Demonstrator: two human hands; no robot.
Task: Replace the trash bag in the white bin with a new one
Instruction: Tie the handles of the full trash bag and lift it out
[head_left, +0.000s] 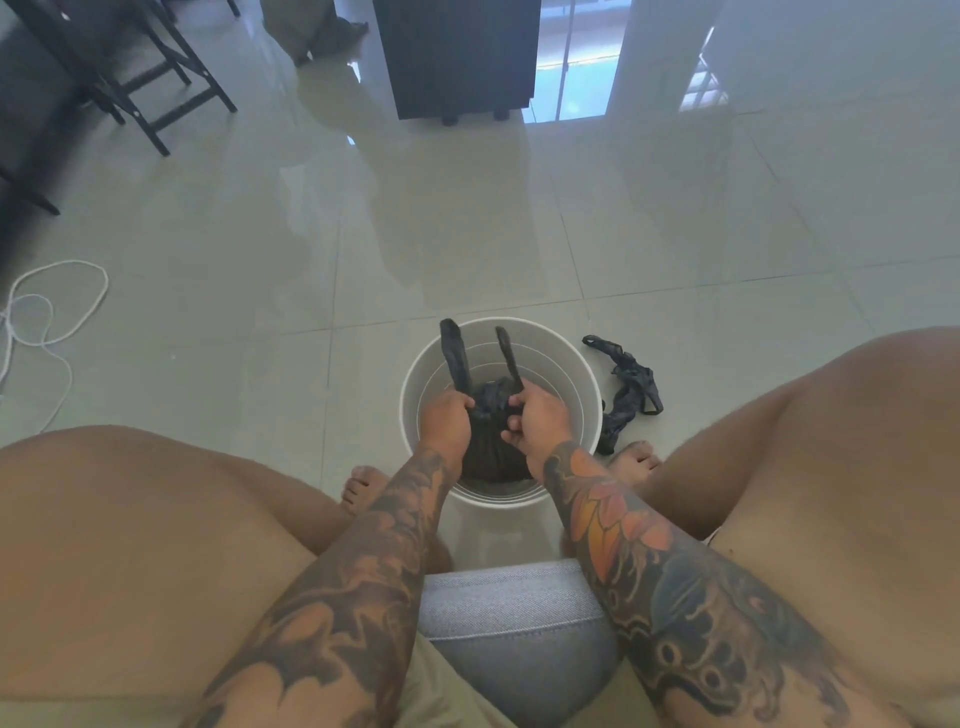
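A round white bin (582, 364) stands on the tiled floor between my feet. Inside it sits a black trash bag (491, 452), its top gathered into a knot with two handle strips sticking up toward the far rim. My left hand (445, 420) grips the left strip at the knot. My right hand (535, 418) pinches the right strip at the knot. A second black bag (631, 392) lies crumpled on the floor just right of the bin.
I sit on a grey cushioned seat (519, 618) with my knees either side of the bin. A white cord (47, 312) loops on the floor at left. Dark chair legs (156, 88) stand at far left, a dark cabinet (457, 57) beyond the bin.
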